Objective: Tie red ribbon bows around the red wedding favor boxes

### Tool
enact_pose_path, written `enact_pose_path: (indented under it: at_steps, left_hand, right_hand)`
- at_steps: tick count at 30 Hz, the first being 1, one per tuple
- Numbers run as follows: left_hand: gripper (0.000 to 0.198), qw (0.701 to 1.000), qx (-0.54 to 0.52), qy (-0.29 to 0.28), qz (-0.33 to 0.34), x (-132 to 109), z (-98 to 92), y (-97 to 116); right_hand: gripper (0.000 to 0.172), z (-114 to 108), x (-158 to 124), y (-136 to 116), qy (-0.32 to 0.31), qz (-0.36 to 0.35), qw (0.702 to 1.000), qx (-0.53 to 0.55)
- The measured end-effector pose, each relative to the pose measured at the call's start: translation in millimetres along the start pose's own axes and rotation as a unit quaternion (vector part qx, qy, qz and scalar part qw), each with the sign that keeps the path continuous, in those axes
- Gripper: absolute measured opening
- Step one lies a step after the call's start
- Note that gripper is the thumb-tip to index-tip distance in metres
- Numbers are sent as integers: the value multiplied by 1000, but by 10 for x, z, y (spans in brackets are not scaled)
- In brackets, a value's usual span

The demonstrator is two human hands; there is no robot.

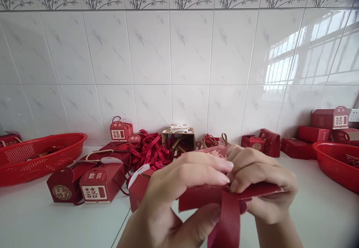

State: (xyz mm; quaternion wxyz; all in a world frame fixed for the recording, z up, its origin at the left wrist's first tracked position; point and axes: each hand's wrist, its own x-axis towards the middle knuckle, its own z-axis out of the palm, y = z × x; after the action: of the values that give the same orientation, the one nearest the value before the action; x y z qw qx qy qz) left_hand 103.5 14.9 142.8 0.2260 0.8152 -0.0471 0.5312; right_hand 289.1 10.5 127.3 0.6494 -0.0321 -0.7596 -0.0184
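Note:
Both my hands are closed on a red paper gift box (pixel 196 197) held up close in front of me. My left hand (pixel 179 195) wraps it from the left, with the thumb under it and the fingers over its top. From the right, my right hand (pixel 260 184) pinches its top edge. A dark red ribbon (pixel 228 222) hangs down from between the fingertips. Part of the box is hidden behind my fingers.
Folded red gift boxes (pixel 97 186) stand on the white counter (pixel 42 222) at left, with a heap of red ribbons (pixel 151 151) and a small cardboard box (pixel 179 136) against the tiled wall. Red plastic baskets sit at far left (pixel 36 158) and far right (pixel 336 164). More red boxes (pixel 328 126) are stacked at right.

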Motion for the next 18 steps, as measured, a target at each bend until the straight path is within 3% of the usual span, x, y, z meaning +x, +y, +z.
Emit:
enact_pose_path:
  at_steps: [8, 13, 15, 18]
  left_hand:
    - [28, 997, -57, 53, 13, 0, 110, -17]
    - [21, 993, -20, 97, -56, -59, 107, 6]
    - [25, 994, -11, 85, -61, -64, 89, -7]
    - [44, 999, 4, 35, -13, -54, 52, -79]
  right_hand:
    - [13, -1, 50, -42, 12, -31, 999, -13]
    - [13, -18, 45, -57, 17, -55, 996, -70]
    - [9, 6, 23, -32, 37, -50, 996, -71]
    - [5, 68, -10, 21, 79, -3, 996, -49]
